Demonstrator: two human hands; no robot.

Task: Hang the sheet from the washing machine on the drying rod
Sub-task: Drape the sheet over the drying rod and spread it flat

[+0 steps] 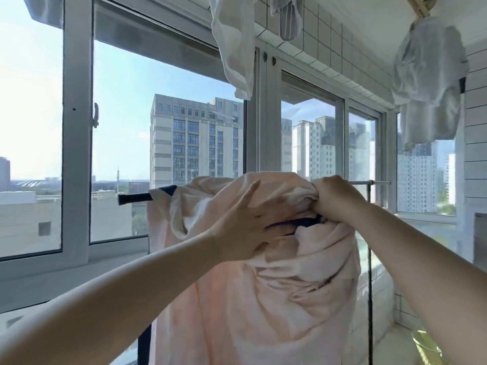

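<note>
A pale pink sheet [263, 299] with a dark navy edge hangs bunched over the horizontal drying rod [135, 198] in front of the window. The rod's dark left end sticks out past the cloth, and its metal right end shows beyond my right hand. My left hand [245, 225] lies on the front of the sheet with fingers spread, its fingertips at a dark fold. My right hand [334, 197] grips a gathered bunch of the sheet at the top, right at rod height.
Large sliding windows [168, 122] run behind the rod. White garments [234, 46] and a second white bundle [427, 83] hang overhead from a ceiling rail. The rack's upright post [370, 299] stands right of the sheet. A tiled wall [474, 154] closes the right side.
</note>
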